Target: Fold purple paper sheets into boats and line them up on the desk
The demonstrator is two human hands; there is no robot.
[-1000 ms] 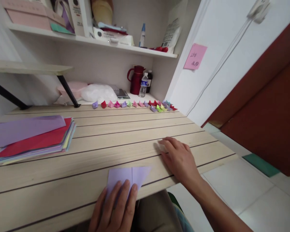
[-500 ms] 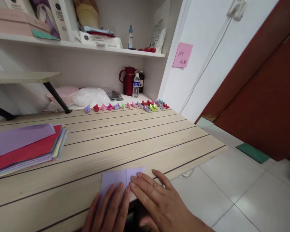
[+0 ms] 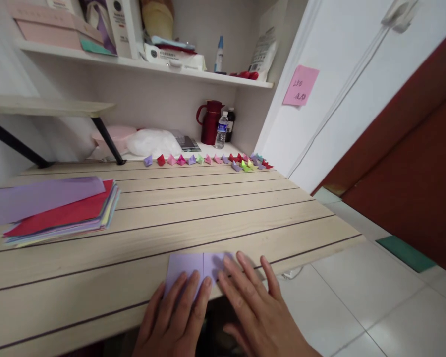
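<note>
A folded sheet of purple paper (image 3: 186, 264) lies flat at the front edge of the wooden table, with a crease or seam running through it. My left hand (image 3: 176, 310) rests on its left part, fingers stretched out and pressing it down. On the paper's right end lie the fingertips of my right hand (image 3: 254, 297), its fingers spread; that end is partly covered. Along the back of the table stand several small folded paper boats (image 3: 192, 159) in purple, red, pink, green and yellow.
A stack of coloured paper (image 3: 74, 210) lies at the left, purple on top. Behind the table stand a dark red jug (image 3: 210, 124) and a water bottle (image 3: 221, 131) under a shelf (image 3: 148, 68). The table's right edge drops to a tiled floor (image 3: 330, 297).
My right hand has slid slightly right along the paper, its fingers spreading wider. The left hand stays on the paper. The whole view has shifted, so the scene sits further right.
</note>
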